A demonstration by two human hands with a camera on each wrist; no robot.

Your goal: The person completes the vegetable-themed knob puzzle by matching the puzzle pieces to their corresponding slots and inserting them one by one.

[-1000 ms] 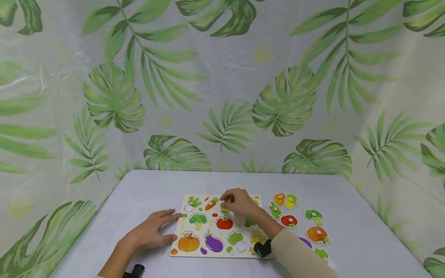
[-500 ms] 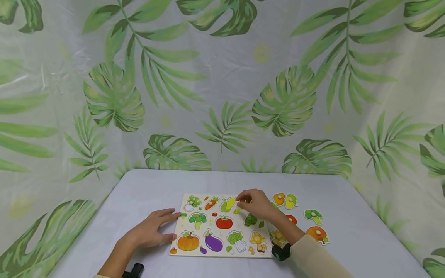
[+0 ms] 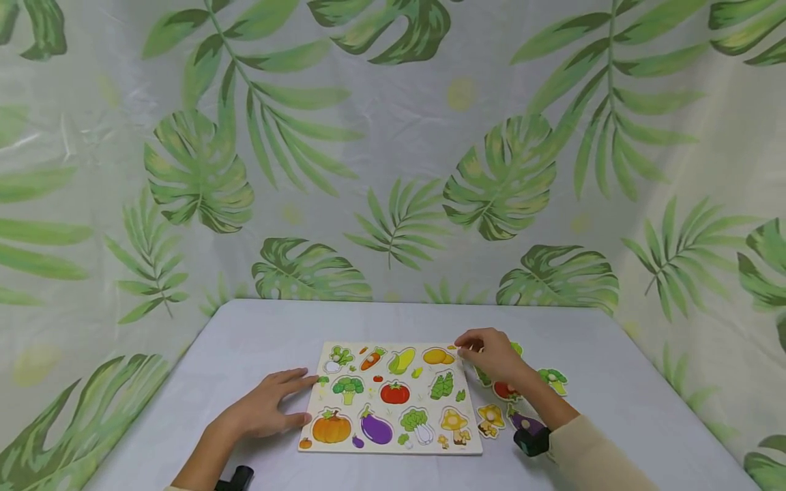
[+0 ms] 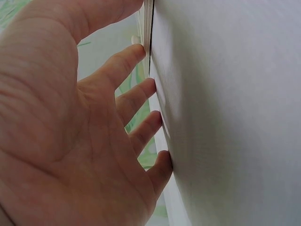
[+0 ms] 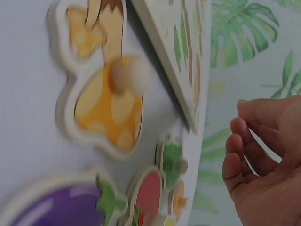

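On the table lies a cream wooden puzzle board [image 3: 362, 447] printed with vegetables. Fingers of my left hand [image 3: 273, 406] are spread flat, their tips and thumb at the board's left edge. In the left wrist view that hand [image 4: 94, 132] has its fingertips against the tabletop. My right hand [image 3: 494, 356] is over the board's top right corner, fingers loosely bent. Seen from the right wrist, the hand [image 5: 263, 150] has nothing between thumb and fingers. Nearby lie loose knobbed pieces: mushroom [image 5: 108, 108], eggplant [image 5: 66, 207], tomato [image 5: 149, 190] and asparagus [image 5: 171, 160].
A radish piece [image 3: 338, 359] and a carrot piece [image 3: 372, 359] sit in the board's top row. Right of the board, a broccoli piece [image 3: 554, 380] lies beyond the right forearm, which hides some other pieces. A leaf-patterned curtain [image 3: 393, 170] hangs behind the white table [image 3: 276, 327].
My right hand has moved right from over the corn picture to the board's top right corner, uncovering the corn, potato and asparagus pictures. The left hand has stayed in place.
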